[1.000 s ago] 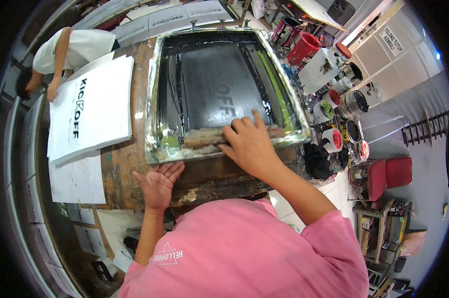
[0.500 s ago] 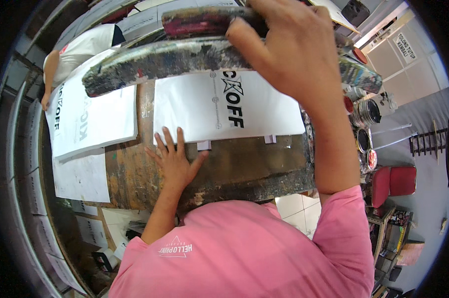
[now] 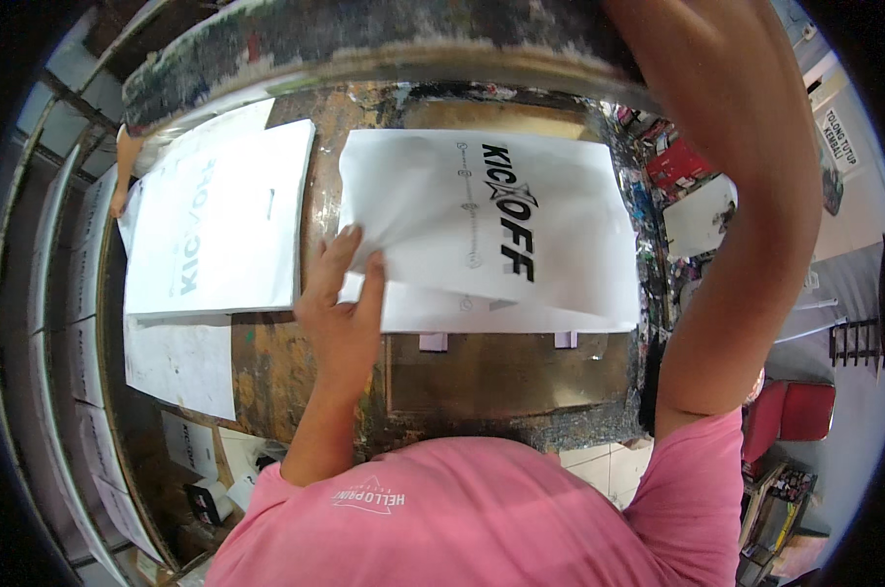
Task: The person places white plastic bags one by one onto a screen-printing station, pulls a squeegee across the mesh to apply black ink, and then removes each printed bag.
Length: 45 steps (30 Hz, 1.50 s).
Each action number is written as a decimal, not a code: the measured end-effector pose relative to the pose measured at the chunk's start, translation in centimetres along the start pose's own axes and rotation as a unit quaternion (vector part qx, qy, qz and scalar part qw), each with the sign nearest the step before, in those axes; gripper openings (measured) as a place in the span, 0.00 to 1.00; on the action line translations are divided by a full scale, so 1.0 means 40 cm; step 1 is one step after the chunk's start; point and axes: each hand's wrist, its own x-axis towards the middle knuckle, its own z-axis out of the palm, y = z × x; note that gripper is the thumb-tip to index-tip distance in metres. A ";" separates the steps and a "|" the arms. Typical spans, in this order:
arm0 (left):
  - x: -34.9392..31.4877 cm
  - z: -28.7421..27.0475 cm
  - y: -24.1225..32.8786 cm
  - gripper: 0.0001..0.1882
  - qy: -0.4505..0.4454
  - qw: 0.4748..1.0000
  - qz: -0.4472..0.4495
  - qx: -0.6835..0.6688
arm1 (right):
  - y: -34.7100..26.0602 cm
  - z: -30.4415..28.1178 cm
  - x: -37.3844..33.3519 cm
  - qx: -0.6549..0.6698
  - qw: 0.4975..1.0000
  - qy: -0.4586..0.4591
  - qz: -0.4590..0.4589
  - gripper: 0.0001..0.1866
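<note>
My left hand [image 3: 340,289] pinches the near left corner of a white bag [image 3: 418,215] with black lettering, thumb and fingers closed on it. The bag's near edge is lifted and creased, with another white printed layer [image 3: 413,311] showing beneath. My right forearm [image 3: 721,284] reaches up and away; its hand is beyond the upper edge. A thick, ink-stained printing frame [image 3: 384,44] is raised over the far side of the table [image 3: 266,362]. Left of my left hand lies a stack of white printed bags [image 3: 232,235] with a cut-out slot.
Two small pale stops [image 3: 433,342] sit along the near edge of the bag. Another person's arm [image 3: 125,176] shows at the far left beside shelves of white bags [image 3: 86,274]. A red chair [image 3: 804,411] and a rack [image 3: 855,344] stand at the right.
The printing frame has swung up, uncovering the whole print. My right hand has risen out of view. My left hand has gone from fingers spread at the bag's edge to pinching its corner.
</note>
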 end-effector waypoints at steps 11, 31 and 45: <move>0.166 -0.528 -0.286 0.22 0.059 0.993 -0.052 0.085 | 0.115 0.011 -0.023 -0.046 0.994 0.036 -0.092 0.22; -0.220 -0.227 -0.004 0.48 -0.233 0.692 -0.180 -0.659 | 0.088 0.113 -0.423 -0.082 0.966 -0.221 -0.104 0.25; -0.398 -0.161 -0.260 0.53 -0.164 0.749 -0.408 -0.496 | 0.229 0.399 -0.648 -0.006 0.952 -0.301 -0.061 0.29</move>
